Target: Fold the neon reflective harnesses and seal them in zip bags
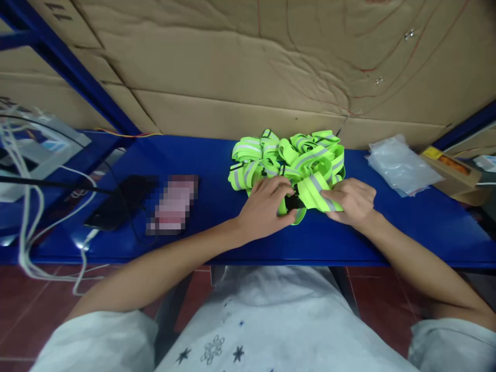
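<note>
Near the middle of the blue surface (209, 243), both my hands are on one neon yellow-green strap (310, 194) with a grey stripe. My left hand (267, 206) curves narrowly, fingers above and thumb below, around the strap's black part (294, 200); its exact shape is partly hidden by my fingers. My right hand (353, 200) is closed on the strap's flattened layers, thumb pressed on top, the other fingers curled out of sight. Just behind the strap lies a pile of similar bands (251, 150), close to the cardboard wall (217, 111). Clear plastic bags (403, 165) lie to my right, and a black phone (120, 204) to my left.
</note>
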`<state>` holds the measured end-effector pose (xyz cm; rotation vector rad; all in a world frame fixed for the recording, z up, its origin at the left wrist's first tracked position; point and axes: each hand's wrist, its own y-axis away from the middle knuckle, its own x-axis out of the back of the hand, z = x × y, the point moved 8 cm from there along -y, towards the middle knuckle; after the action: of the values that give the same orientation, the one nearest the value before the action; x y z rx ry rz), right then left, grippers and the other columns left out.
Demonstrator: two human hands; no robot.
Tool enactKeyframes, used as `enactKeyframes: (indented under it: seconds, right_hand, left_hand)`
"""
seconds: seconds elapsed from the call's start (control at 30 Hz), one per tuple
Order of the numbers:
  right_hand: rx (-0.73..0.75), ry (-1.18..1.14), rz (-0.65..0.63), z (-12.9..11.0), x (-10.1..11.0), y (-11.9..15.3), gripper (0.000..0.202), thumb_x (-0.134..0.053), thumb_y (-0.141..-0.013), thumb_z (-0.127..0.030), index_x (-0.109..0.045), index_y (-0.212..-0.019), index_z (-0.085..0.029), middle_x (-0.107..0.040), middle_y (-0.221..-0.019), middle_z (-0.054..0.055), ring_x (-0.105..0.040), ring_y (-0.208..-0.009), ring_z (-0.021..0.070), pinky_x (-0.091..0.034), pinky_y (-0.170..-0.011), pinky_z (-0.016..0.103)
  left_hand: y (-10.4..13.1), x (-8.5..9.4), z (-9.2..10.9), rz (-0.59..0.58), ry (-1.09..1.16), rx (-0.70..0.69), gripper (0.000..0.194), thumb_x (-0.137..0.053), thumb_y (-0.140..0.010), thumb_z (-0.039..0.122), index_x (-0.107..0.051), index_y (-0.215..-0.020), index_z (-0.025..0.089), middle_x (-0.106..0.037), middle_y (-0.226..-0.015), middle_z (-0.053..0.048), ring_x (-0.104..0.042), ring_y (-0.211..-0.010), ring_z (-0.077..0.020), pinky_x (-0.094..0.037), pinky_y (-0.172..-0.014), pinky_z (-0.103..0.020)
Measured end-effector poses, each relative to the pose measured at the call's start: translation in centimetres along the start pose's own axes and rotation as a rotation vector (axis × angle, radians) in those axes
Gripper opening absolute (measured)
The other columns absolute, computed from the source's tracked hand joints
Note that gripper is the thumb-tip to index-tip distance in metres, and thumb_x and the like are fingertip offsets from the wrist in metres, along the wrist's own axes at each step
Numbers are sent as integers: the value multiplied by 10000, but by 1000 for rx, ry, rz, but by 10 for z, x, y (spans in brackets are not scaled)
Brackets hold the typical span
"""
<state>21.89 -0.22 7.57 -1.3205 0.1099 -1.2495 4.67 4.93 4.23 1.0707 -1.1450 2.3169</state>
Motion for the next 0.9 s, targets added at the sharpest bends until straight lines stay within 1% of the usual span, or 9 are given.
enactKeyframes:
  seconds: [0.07,0.13,0.23,0.33,0.5,0.6,0.73,0.8,0.9]
  right_hand:
    - [37,24,-36,-9,-4,-8,209,-623,-983,-329,-690,-1157,-236,-726,-1000,76,-676,-977,206,-514,-888,365]
    - [83,81,-137,-22,-13,-16,339,-682,-950,-322,-658,-1283,-262,-703,-1260,104,-632,-1212,258,-458,-1056,457]
    - [71,135,-300,-32,-28,-22,497,-652,-977,-384,-593,-1419,-165,-620,-1452,165,-570,-1340,297,-403,-1131,495]
    - [28,132,-334,-31,-32,-20,499,-606,-1005,-332,-571,-1440,-90,-660,-1409,162,-616,-1268,281,-437,-1090,444]
    - [76,94,-315,-29,-31,-14,422,-534,-1011,-152,-590,-1428,-110,-709,-1334,128,-636,-1241,263,-491,-1029,392]
    - [86,116,-265,-30,-26,-18,392,-539,-1011,-139,-615,-1396,-126,-723,-1312,112,-648,-1230,257,-508,-1006,386]
    - [88,169,-211,-26,-19,-20,370,-556,-1008,-151,-629,-1367,-200,-742,-1280,61,-671,-1207,221,-530,-985,371]
    - [57,178,-192,-15,-14,-19,414,-575,-988,-151,-606,-1395,-220,-737,-1283,62,-666,-1236,230,-548,-987,382]
    - [-41,147,-86,12,3,-17,475,-609,-964,-174,-576,-1438,-180,-714,-1291,128,-642,-1294,271,-568,-1035,424]
  left_hand:
    - [0,1,-3,19,9,12,285,-714,-872,331,-612,-1105,203,-658,-1264,-84,-621,-1214,-264,-423,-1066,-452]
    - [-1,4,-3,41,-12,8,280,-705,-878,323,-616,-1114,202,-667,-1271,-81,-624,-1210,-258,-411,-1064,-456]
    - [-1,8,4,60,-114,-59,231,-648,-917,301,-631,-1119,190,-687,-1276,-83,-625,-1211,-262,-370,-1098,-476]
    - [-2,7,6,16,-175,-68,194,-624,-946,296,-651,-1107,193,-709,-1241,-68,-626,-1211,-267,-328,-1123,-496]
    - [-5,1,-11,-115,-33,105,210,-739,-871,288,-662,-1048,207,-686,-1251,-62,-620,-1211,-260,-371,-1053,-465]
    - [-6,3,-14,-102,7,129,222,-745,-868,292,-658,-1055,211,-684,-1250,-60,-617,-1213,-258,-362,-1052,-462]
    - [-6,7,-10,-60,16,90,231,-731,-887,308,-645,-1079,211,-684,-1248,-60,-622,-1207,-256,-357,-1057,-463]
    - [-6,11,-10,-34,-1,87,220,-728,-878,279,-639,-1069,215,-685,-1245,-65,-624,-1203,-263,-358,-1060,-470]
    - [-6,19,-12,10,-16,104,215,-723,-856,244,-618,-1042,221,-675,-1246,-71,-620,-1211,-272,-369,-1065,-483]
